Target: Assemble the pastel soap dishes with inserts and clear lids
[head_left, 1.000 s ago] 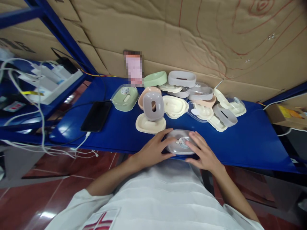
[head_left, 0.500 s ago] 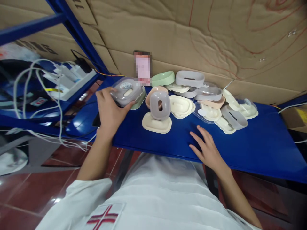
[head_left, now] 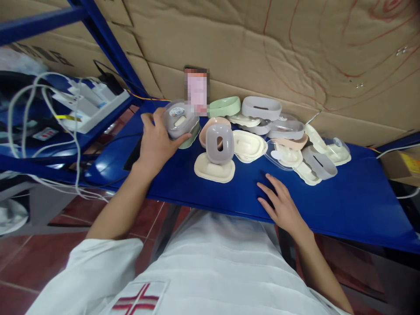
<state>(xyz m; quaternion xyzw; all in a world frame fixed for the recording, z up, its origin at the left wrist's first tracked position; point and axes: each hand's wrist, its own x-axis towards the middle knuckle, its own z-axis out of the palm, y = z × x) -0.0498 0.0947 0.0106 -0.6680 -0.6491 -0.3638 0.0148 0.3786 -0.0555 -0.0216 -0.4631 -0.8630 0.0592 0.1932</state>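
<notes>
My left hand (head_left: 155, 142) is wrapped round the side of a grey soap dish (head_left: 180, 119) with a clear lid and a round sticker. Underneath its right edge shows a green piece (head_left: 192, 136). My right hand (head_left: 278, 202) lies open at the front of the blue table, fingers spread, holding nothing. Between the hands, a grey soap dish tray (head_left: 219, 153) with a slot leans over a peach one (head_left: 206, 131) and a cream piece (head_left: 215, 169). Cream pieces (head_left: 250, 145) are stacked just right of it.
Behind are a green tray (head_left: 226, 106), a grey tray (head_left: 261, 107) and a propped phone (head_left: 197, 89) with a blurred screen. More lidded dishes (head_left: 288, 127) pile up at right. A power strip (head_left: 98, 111) with white cables sits on the left shelf. Cardboard (head_left: 229, 48) backs the table (head_left: 367, 201).
My left hand and the lidded grey dish have shifted slightly to the right, over the green piece. My right hand has hardly moved; the view has tilted a little.
</notes>
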